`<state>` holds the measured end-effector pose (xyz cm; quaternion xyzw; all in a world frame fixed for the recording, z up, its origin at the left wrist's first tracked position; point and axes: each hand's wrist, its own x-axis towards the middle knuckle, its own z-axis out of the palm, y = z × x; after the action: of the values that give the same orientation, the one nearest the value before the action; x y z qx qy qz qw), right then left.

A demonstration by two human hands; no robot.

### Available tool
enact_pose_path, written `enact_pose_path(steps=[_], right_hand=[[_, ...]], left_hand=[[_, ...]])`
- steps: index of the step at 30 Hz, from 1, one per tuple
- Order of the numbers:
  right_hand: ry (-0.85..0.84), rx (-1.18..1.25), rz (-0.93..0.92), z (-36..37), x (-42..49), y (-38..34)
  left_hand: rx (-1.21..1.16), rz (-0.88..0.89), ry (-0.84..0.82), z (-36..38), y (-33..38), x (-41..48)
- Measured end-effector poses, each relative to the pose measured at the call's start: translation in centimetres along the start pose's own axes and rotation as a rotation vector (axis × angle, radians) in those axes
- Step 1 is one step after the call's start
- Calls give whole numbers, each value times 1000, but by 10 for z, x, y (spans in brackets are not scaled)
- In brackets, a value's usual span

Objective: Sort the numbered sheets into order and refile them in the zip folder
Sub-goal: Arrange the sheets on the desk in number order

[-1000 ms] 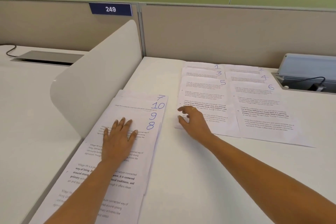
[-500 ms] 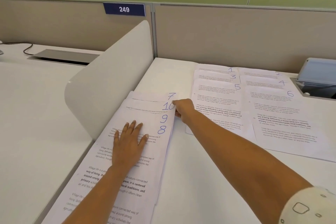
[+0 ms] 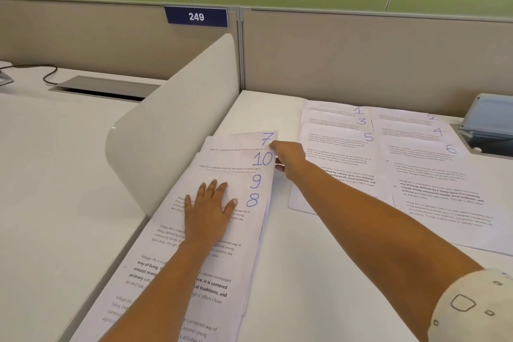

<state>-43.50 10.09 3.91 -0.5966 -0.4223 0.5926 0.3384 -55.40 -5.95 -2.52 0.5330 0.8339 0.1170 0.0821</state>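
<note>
White desk [image 3: 319, 272] (beige partition [image 3: 361, 58] behind): left hand [image 3: 208, 214] flat on sheets [image 3: 244, 233], right hand [image 3: 290, 157] pinching sheet 7 [image 3: 244, 141].

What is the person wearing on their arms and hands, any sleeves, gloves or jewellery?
The left hand and right hand are bare: no gloves, rings or watch show. Both forearms are uncovered. Only the right arm shows clothing: a cream fabric sleeve printed with small dark outlined rounded squares. No sleeve shows on the left arm.
</note>
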Motion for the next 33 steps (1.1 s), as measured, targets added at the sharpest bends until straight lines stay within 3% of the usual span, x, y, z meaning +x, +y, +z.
enact_pose_path(steps=[9,15,22,33], right_hand=[[91,90,-78,-34,0,-25],[-94,-348,-165,-38,-18,15],[117,-246,-260,-65,-17,8],[451,-106,-328,-182,-5,-17]], left_hand=[[23,8,20,1,-5,-2],[30,0,18,3,-4,-1],[17,-4,24,4,-5,-2],[51,-13,41,3,-2,-4]])
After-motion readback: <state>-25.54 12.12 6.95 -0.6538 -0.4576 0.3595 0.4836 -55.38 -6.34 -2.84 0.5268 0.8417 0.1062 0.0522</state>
